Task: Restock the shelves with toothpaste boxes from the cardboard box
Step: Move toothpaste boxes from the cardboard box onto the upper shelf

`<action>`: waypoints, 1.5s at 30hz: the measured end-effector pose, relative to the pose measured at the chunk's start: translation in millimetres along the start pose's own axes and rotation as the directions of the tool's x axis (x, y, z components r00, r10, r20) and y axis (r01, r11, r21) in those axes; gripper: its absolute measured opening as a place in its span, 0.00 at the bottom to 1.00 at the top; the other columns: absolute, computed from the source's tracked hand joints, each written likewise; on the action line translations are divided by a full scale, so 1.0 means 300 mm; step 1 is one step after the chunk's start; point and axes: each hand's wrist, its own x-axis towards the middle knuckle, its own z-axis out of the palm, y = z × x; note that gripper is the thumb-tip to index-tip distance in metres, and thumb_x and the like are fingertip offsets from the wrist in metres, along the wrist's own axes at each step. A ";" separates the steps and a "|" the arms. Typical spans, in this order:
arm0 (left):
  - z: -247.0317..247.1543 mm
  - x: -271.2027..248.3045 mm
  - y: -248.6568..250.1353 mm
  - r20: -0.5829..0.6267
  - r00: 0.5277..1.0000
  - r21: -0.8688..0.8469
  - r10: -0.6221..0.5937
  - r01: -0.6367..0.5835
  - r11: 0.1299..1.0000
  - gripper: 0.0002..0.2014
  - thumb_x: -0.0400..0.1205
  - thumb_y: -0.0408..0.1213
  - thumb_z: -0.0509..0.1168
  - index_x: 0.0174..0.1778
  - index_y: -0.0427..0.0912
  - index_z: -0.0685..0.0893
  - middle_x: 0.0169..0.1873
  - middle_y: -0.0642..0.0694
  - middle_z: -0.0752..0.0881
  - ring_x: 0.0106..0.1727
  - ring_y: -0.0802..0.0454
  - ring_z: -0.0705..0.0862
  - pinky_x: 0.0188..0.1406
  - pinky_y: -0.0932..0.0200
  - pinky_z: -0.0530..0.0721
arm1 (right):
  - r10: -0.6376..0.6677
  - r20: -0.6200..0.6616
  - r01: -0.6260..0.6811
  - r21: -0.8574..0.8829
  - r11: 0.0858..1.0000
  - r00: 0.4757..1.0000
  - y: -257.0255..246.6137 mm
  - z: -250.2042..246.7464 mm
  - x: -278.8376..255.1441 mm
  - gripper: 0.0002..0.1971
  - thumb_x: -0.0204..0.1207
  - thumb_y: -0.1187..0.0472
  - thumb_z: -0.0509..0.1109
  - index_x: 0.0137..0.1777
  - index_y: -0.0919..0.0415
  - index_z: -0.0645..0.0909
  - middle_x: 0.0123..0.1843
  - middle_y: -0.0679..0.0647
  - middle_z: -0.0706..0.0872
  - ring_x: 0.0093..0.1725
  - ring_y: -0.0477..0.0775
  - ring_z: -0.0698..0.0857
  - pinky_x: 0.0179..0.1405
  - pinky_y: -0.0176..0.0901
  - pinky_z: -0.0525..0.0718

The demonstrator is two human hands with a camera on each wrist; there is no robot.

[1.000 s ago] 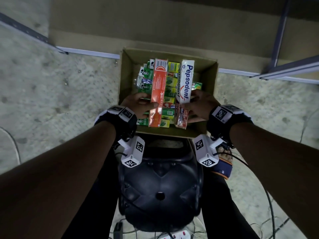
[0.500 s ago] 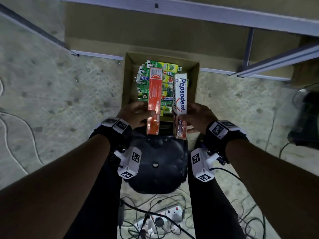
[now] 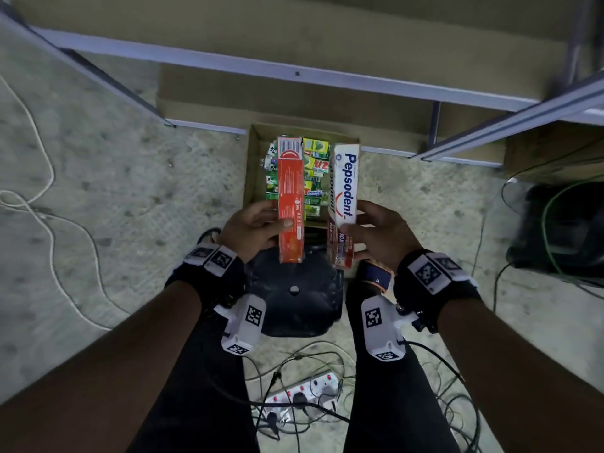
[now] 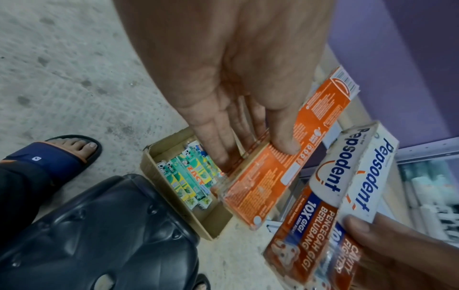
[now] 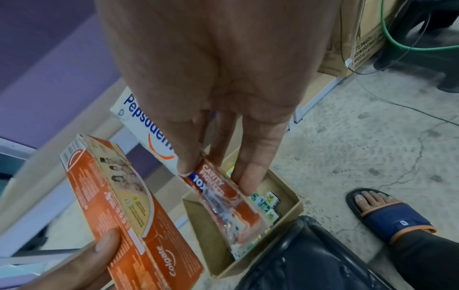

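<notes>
My left hand [image 3: 253, 228] grips an orange Colgate toothpaste box [image 3: 290, 197] by its lower half, thumb across the front face; the same box [image 4: 285, 157] [image 5: 129, 212] shows in both wrist views. My right hand [image 3: 376, 235] holds a white and red Pepsodent pack [image 3: 343, 204] [image 4: 347, 186] [image 5: 218, 188], which looks like two boxes wrapped together. Both are lifted above the open cardboard box [image 3: 250, 178] [image 4: 149, 164] [image 5: 295, 204] on the floor, which holds several green toothpaste boxes [image 3: 312, 171]. Brown shelf boards [image 3: 294, 31] with grey metal rails lie ahead.
A black plastic stool [image 3: 294, 289] stands between my legs, right behind the cardboard box. A power strip [image 3: 307, 392] and tangled cables lie on the concrete floor near my feet. A white cord [image 3: 49, 178] loops at the left; a dark object [image 3: 562, 230] sits at the right.
Both hands have risen out of the cardboard box with their toothpaste boxes. My view has pulled back and up, so the box looks smaller and more shelf rail shows.
</notes>
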 end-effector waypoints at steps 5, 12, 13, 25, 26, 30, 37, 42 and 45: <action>-0.017 -0.149 0.121 0.011 0.997 -0.040 0.074 -0.073 0.997 0.24 0.76 0.34 0.76 0.69 0.43 0.82 0.58 0.46 0.89 0.58 0.51 0.89 0.49 0.58 0.89 | -0.091 -0.002 0.091 0.030 0.995 0.996 -0.095 -0.030 -0.166 0.23 0.77 0.70 0.73 0.70 0.52 0.81 0.52 0.51 0.89 0.48 0.50 0.89 0.33 0.42 0.89; -0.032 -0.347 0.296 0.051 0.979 -0.102 0.199 -0.193 0.976 0.23 0.76 0.32 0.75 0.68 0.43 0.82 0.58 0.48 0.90 0.58 0.50 0.89 0.48 0.58 0.88 | -0.219 -0.007 0.219 -0.016 0.976 0.976 -0.261 -0.055 -0.381 0.23 0.77 0.68 0.74 0.71 0.52 0.82 0.56 0.55 0.89 0.51 0.53 0.89 0.35 0.42 0.90; -0.033 -0.374 0.321 0.055 0.973 -0.082 0.226 -0.221 0.972 0.23 0.76 0.34 0.76 0.67 0.44 0.83 0.58 0.49 0.90 0.58 0.50 0.89 0.47 0.59 0.88 | -0.242 -0.011 0.242 -0.030 0.970 0.970 -0.282 -0.058 -0.408 0.23 0.77 0.68 0.75 0.71 0.52 0.82 0.56 0.55 0.89 0.52 0.53 0.89 0.34 0.41 0.90; -0.055 -0.650 0.642 0.073 0.867 0.133 0.493 -0.498 0.857 0.25 0.72 0.52 0.78 0.66 0.57 0.83 0.60 0.54 0.88 0.63 0.54 0.86 0.65 0.39 0.83 | -0.467 -0.080 0.467 -0.016 0.884 0.881 -0.487 -0.093 -0.700 0.21 0.76 0.66 0.75 0.68 0.51 0.83 0.57 0.52 0.90 0.58 0.55 0.88 0.41 0.50 0.91; -0.058 -0.664 0.670 0.078 0.857 0.145 0.509 -0.515 0.845 0.26 0.72 0.53 0.78 0.66 0.57 0.83 0.60 0.55 0.88 0.63 0.55 0.86 0.65 0.39 0.83 | -0.483 -0.086 0.483 -0.015 0.875 0.872 -0.508 -0.099 -0.717 0.21 0.76 0.65 0.75 0.68 0.50 0.83 0.57 0.50 0.90 0.58 0.54 0.89 0.42 0.51 0.91; -0.069 -0.710 0.776 0.076 0.808 0.167 0.584 -0.588 0.792 0.26 0.74 0.49 0.77 0.68 0.55 0.81 0.60 0.56 0.88 0.61 0.55 0.87 0.63 0.43 0.85 | -0.545 -0.108 0.550 0.016 0.835 0.831 -0.599 -0.110 -0.767 0.20 0.76 0.67 0.75 0.64 0.45 0.85 0.53 0.46 0.92 0.55 0.52 0.90 0.49 0.56 0.91; -0.097 -0.768 0.960 0.070 0.701 0.173 0.710 -0.709 0.683 0.27 0.74 0.52 0.77 0.69 0.54 0.80 0.59 0.59 0.88 0.60 0.58 0.87 0.61 0.53 0.86 | -0.650 -0.146 0.662 0.065 0.746 0.746 -0.766 -0.144 -0.836 0.22 0.75 0.65 0.77 0.68 0.52 0.83 0.56 0.48 0.91 0.52 0.49 0.91 0.37 0.41 0.89; -0.113 -0.802 1.132 0.072 0.619 0.163 0.782 -0.781 0.604 0.26 0.73 0.51 0.76 0.67 0.55 0.80 0.58 0.54 0.89 0.61 0.56 0.87 0.63 0.52 0.84 | -0.733 -0.138 0.743 0.047 0.667 0.667 -0.924 -0.173 -0.899 0.22 0.76 0.64 0.76 0.69 0.48 0.82 0.58 0.48 0.90 0.55 0.53 0.90 0.41 0.49 0.90; -0.122 -0.836 1.245 0.056 0.563 0.196 0.825 -0.816 0.544 0.24 0.73 0.51 0.76 0.65 0.58 0.81 0.57 0.57 0.89 0.59 0.58 0.87 0.60 0.57 0.85 | -0.784 -0.152 0.796 0.031 0.604 0.601 -1.035 -0.183 -0.952 0.21 0.76 0.64 0.76 0.68 0.48 0.83 0.58 0.48 0.90 0.53 0.54 0.91 0.37 0.49 0.90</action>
